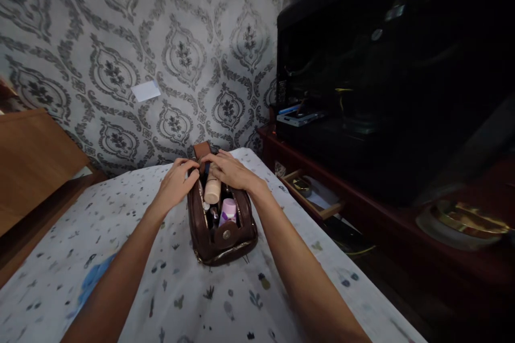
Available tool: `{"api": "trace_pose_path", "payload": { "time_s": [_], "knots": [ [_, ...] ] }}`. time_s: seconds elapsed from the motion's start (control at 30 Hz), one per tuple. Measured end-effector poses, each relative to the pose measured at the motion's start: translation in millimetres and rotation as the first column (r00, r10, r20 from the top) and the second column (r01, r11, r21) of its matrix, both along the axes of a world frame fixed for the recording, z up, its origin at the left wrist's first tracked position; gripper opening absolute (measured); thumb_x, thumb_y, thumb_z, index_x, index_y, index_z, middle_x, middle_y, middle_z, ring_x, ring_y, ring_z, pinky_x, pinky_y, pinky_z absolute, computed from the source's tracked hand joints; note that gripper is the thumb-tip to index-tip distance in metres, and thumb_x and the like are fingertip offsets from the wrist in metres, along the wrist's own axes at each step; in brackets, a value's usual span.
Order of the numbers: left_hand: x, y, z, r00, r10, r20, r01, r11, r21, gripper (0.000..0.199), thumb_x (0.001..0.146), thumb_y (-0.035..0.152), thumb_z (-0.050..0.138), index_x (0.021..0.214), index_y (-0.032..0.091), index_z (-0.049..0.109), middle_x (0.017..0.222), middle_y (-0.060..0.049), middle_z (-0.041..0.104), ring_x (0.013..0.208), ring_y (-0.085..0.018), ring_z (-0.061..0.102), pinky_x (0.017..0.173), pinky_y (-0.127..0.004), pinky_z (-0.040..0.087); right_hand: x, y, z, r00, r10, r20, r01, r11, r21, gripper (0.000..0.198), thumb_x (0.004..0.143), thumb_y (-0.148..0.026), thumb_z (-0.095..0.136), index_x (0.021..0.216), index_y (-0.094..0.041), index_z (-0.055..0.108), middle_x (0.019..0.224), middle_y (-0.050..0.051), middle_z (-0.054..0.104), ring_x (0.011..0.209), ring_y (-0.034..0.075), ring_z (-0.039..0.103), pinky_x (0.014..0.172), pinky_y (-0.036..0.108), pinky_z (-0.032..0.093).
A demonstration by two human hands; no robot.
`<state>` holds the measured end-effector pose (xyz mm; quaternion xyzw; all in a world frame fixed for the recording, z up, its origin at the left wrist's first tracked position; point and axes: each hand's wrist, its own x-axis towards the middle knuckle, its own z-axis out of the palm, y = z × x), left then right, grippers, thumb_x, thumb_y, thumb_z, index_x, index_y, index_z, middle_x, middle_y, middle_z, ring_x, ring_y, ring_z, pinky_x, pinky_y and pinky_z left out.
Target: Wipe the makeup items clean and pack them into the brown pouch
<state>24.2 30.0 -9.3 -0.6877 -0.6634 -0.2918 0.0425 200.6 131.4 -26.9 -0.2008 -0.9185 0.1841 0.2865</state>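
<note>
A dark brown toiletry bag stands unzipped on the patterned bedding, its mouth facing up. Inside lie a beige bottle, a pale pink bottle with a purple mark, and small dark items that I cannot make out. My left hand is at the far left rim, its fingers and thumb bent around the bag's edge. Across the far end of the opening reaches my right hand, fingers curled at the rim and partly covering the beige bottle's upper end. Beyond them a lighter brown tab sticks up.
White bedding with small printed shapes lies beneath the bag. On the right stand a large dark television and a red-brown cabinet with an open drawer. A wooden board rises at left. Something blue lies near my left forearm.
</note>
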Motion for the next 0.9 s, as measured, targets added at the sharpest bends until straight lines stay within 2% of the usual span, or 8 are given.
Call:
{"api": "trace_pose_path", "payload": {
  "time_s": [0.1, 0.2, 0.3, 0.4, 0.5, 0.63, 0.77, 0.9],
  "knots": [
    [0.0, 5.0, 5.3, 0.999, 0.012, 0.041, -0.011, 1.0, -0.024, 0.028, 0.083, 0.036, 0.05, 0.097, 0.022, 0.07, 0.107, -0.008, 0.06, 0.107, -0.026, 0.058, 0.095, -0.04, 0.049, 0.0, 2.2, -2.1, 0.999, 0.025, -0.03, -0.025, 1.0, 0.017, 0.039, 0.092, -0.014, 0.046, 0.129, -0.021, 0.057, 0.124, 0.006, 0.064, 0.125, 0.022, 0.05, 0.117, 0.046, 0.028],
    [-1.2, 12.6, 16.4, 0.998, -0.046, 0.03, 0.048, 0.996, -0.08, 0.018, 0.074, 0.031, 0.056, 0.082, 0.022, 0.069, 0.105, -0.006, 0.063, 0.106, -0.026, 0.058, 0.096, -0.039, 0.046, -0.1, 5.4, -5.8, 0.998, 0.025, -0.062, -0.026, 1.0, -0.008, 0.044, 0.091, -0.014, 0.047, 0.134, -0.023, 0.055, 0.127, 0.004, 0.064, 0.128, 0.022, 0.05, 0.119, 0.046, 0.025],
    [-3.1, 20.7, 31.9, 0.989, -0.149, -0.013, 0.143, 0.966, -0.213, 0.012, 0.071, 0.031, 0.057, 0.073, 0.021, 0.064, 0.1, -0.005, 0.067, 0.099, -0.025, 0.06, 0.087, -0.035, 0.046, 0.3, 7.6, -8.1, 0.995, 0.018, -0.096, -0.023, 0.998, -0.061, 0.05, 0.091, -0.014, 0.048, 0.14, -0.025, 0.051, 0.13, 0.004, 0.064, 0.127, 0.022, 0.052, 0.118, 0.047, 0.027],
    [-5.1, 27.0, 44.5, 0.976, -0.216, -0.013, 0.196, 0.909, -0.367, 0.015, 0.072, 0.034, 0.055, 0.075, 0.02, 0.061, 0.085, -0.002, 0.067, 0.082, -0.021, 0.059, 0.075, -0.031, 0.044, 1.1, 8.3, -8.4, 0.994, 0.021, -0.106, -0.03, 0.996, -0.088, 0.049, 0.091, -0.016, 0.049, 0.14, -0.023, 0.052, 0.129, 0.005, 0.065, 0.126, 0.024, 0.053, 0.117, 0.048, 0.03],
    [-7.0, 29.8, 51.1, 0.961, -0.276, 0.028, 0.262, 0.871, -0.416, 0.017, 0.072, 0.035, 0.056, 0.079, 0.02, 0.062, 0.083, -0.001, 0.066, 0.078, -0.019, 0.057, 0.069, -0.029, 0.042, 1.6, 9.0, -8.0, 0.995, 0.022, -0.098, -0.03, 0.996, -0.086, 0.043, 0.092, -0.019, 0.051, 0.134, -0.023, 0.057, 0.122, 0.005, 0.068, 0.125, 0.023, 0.055, 0.118, 0.047, 0.03],
    [-7.8, 28.8, 54.8, 0.949, -0.31, 0.065, 0.308, 0.856, -0.415, 0.022, 0.071, 0.039, 0.062, 0.083, 0.02, 0.063, 0.081, 0.0, 0.065, 0.075, -0.018, 0.054, 0.066, -0.027, 0.041, 1.3, 10.0, -7.3, 0.999, 0.01, -0.05, -0.013, 0.998, -0.065, 0.035, 0.093, -0.02, 0.051, 0.126, -0.021, 0.063, 0.112, 0.005, 0.072, 0.122, 0.024, 0.057, 0.118, 0.048, 0.029],
    [-6.3, 27.9, 57.8, 0.945, -0.312, 0.099, 0.324, 0.841, -0.433, 0.025, 0.069, 0.041, 0.065, 0.085, 0.021, 0.06, 0.078, 0.002, 0.061, 0.073, -0.016, 0.052, 0.065, -0.026, 0.04, 1.7, 8.9, -4.8, 0.999, 0.018, -0.036, -0.02, 0.999, -0.037, 0.023, 0.094, -0.022, 0.05, 0.103, -0.02, 0.072, 0.104, 0.006, 0.073, 0.118, 0.024, 0.06, 0.121, 0.048, 0.025],
    [-2.4, 30.9, 53.7, 0.943, -0.33, 0.051, 0.316, 0.834, -0.453, 0.029, 0.069, 0.039, 0.066, 0.09, 0.022, 0.056, 0.081, 0.003, 0.056, 0.074, -0.016, 0.049, 0.064, -0.026, 0.038, 3.5, 7.4, -2.3, 0.999, 0.044, -0.026, -0.043, 0.999, 0.006, 0.023, 0.095, -0.022, 0.05, 0.09, -0.019, 0.072, 0.094, 0.005, 0.073, 0.106, 0.022, 0.065, 0.123, 0.045, 0.02]
  ]
}}
